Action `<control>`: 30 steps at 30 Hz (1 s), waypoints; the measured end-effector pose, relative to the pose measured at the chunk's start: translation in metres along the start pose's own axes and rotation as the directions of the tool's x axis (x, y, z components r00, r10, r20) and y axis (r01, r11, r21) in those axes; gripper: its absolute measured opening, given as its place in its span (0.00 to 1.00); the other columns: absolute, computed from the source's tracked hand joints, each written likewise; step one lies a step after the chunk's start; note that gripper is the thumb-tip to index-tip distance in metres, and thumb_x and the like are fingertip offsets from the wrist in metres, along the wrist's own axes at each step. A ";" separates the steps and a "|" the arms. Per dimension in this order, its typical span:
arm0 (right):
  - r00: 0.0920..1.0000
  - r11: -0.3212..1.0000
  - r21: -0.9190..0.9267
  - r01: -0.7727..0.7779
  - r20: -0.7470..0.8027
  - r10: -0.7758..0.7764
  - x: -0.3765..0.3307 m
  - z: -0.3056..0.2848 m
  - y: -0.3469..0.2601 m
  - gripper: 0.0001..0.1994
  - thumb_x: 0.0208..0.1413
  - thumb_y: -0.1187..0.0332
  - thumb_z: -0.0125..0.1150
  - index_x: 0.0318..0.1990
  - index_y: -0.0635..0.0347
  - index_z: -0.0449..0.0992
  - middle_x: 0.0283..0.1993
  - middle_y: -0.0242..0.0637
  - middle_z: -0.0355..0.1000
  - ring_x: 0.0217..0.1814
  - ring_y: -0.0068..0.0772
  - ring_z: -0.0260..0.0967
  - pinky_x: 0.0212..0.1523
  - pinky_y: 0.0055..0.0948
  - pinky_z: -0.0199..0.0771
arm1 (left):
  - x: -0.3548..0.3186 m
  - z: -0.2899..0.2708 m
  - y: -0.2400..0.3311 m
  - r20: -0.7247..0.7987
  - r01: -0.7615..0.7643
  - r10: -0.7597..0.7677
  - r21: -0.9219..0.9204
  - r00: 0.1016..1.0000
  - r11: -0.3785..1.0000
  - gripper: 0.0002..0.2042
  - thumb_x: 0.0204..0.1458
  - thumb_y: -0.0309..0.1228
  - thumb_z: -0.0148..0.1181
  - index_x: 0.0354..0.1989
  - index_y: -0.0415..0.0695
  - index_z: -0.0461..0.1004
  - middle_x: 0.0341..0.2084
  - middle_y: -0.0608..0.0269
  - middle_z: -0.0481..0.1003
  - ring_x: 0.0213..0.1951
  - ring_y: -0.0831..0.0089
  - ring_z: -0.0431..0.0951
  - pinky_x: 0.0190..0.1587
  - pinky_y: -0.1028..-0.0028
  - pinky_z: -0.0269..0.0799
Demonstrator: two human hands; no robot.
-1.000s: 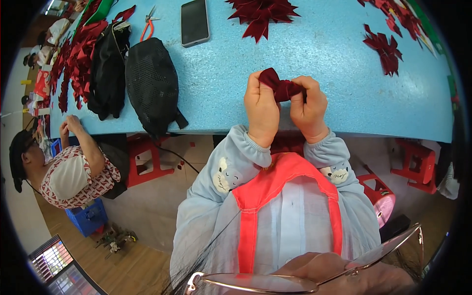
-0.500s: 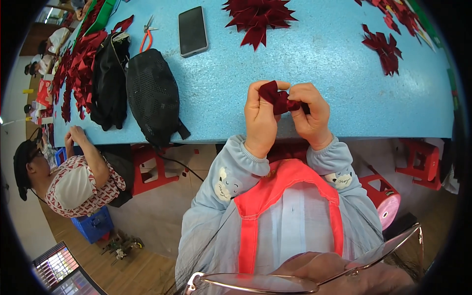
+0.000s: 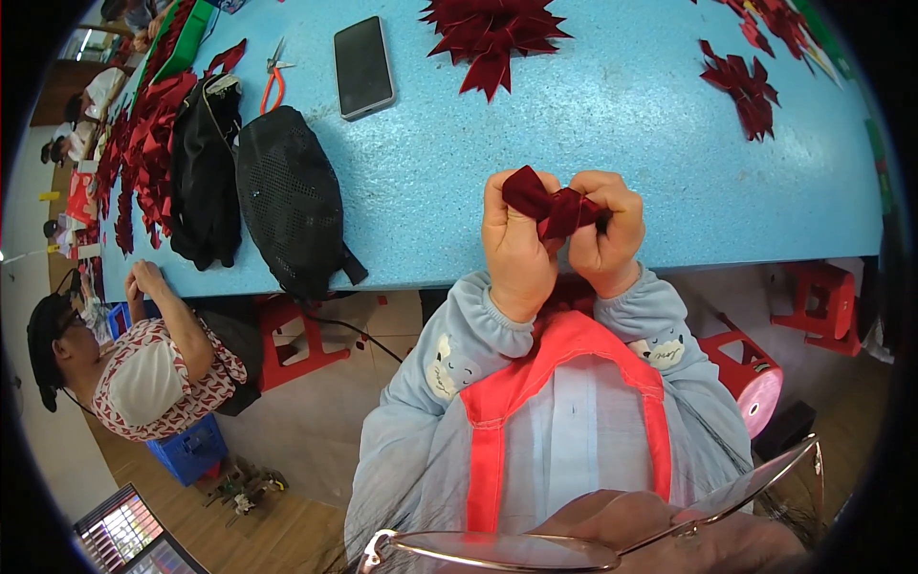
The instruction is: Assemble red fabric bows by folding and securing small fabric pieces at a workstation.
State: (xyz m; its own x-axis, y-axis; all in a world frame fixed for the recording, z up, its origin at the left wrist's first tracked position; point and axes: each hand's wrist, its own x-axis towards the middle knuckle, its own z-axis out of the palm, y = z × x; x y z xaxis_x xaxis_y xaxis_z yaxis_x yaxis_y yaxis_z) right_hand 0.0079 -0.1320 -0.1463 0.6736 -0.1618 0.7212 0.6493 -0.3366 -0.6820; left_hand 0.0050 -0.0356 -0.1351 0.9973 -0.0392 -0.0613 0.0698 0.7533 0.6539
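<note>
Between my two hands, just above the table's near edge, is a dark red velvet ribbon bow [image 3: 557, 207]. My left hand [image 3: 517, 251] is closed on its left side, thumb in front and fingers curled behind. My right hand [image 3: 608, 228] pinches the right side of the same bow, and its fingers cover that end. One loop stands up above my left thumb; a folded part hangs between the thumbs. Farther off on the blue table [image 3: 430, 182] lies a pile of matching red bows [image 3: 492, 43], and a smaller red bow cluster [image 3: 743, 93] rests to the right.
At the left are a phone [image 3: 363, 67], orange-handled cutters [image 3: 273, 88], black bags [image 3: 290, 199], more red bows [image 3: 153, 139] and a green bin [image 3: 186, 43]. A co-worker [image 3: 143, 368] sits there. Red stools [image 3: 818, 304] stand below the table's edge.
Both hands have drawn slightly lower and nearer to me. The bow has turned, and more of its middle and lower fold shows between my thumbs. The whole view has shifted a little.
</note>
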 end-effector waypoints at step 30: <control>0.995 0.981 -0.168 -0.099 -0.009 0.098 -0.003 0.000 -0.004 0.04 0.55 0.74 0.50 0.36 0.64 0.68 0.26 0.36 0.67 0.25 0.27 0.64 0.28 0.22 0.65 | 0.003 0.000 -0.010 0.081 -0.132 0.128 0.052 0.988 0.990 0.03 0.59 0.28 0.43 0.39 0.44 0.62 0.31 0.64 0.68 0.29 0.79 0.67 0.30 0.81 0.64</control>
State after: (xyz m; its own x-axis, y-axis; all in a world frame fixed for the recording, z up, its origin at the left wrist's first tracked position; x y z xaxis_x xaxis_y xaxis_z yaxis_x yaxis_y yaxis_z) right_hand 0.0032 -0.1297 -0.1460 0.7309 -0.2027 0.6516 0.5111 -0.4702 -0.7195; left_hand 0.0070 -0.0430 -0.1418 0.9964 0.0043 0.0842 -0.0618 0.7170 0.6944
